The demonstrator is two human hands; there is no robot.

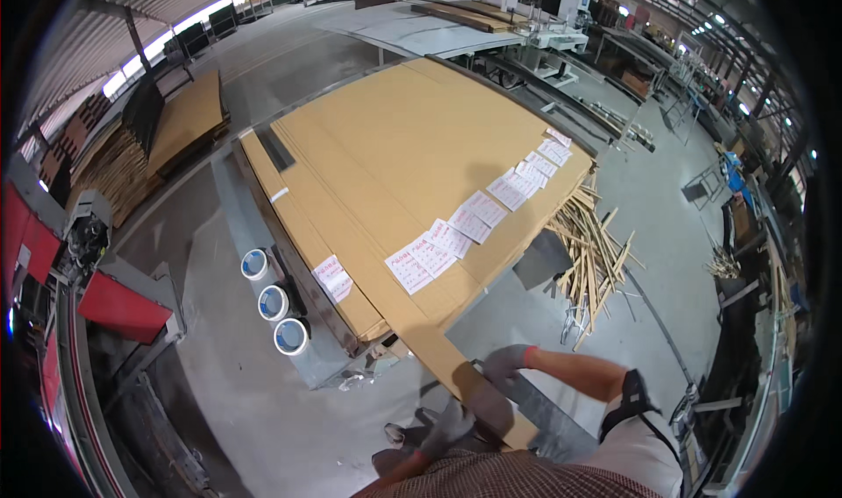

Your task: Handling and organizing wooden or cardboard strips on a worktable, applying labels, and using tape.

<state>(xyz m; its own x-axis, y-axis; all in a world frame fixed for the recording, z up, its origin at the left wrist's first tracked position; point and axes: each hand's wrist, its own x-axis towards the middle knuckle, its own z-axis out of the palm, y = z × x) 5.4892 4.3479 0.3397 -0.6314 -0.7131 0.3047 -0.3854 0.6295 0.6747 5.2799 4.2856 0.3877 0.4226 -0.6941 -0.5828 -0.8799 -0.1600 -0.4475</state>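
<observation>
A long brown cardboard strip (439, 353) runs from the near corner of a large cardboard-covered stack (395, 147) down toward my body. My left hand (451, 429), in a grey glove, is at the strip's left edge with its fingers curled against it. On the opposite edge, my right hand (507, 364), in a grey glove with a red cuff, is closed at the strip, its fingertips partly hidden. Beneath and to the right of the strip lies a dark grey flat surface (557, 423). Several printed white paper sheets (471, 217) form a row along the stack's right side.
Three white buckets (290, 336) stand on a grey ledge left of the stack. A heap of thin wooden sticks (592, 252) lies on the floor at right. Red machinery (125, 307) stands at far left. Beyond the stack is a machine table (395, 31).
</observation>
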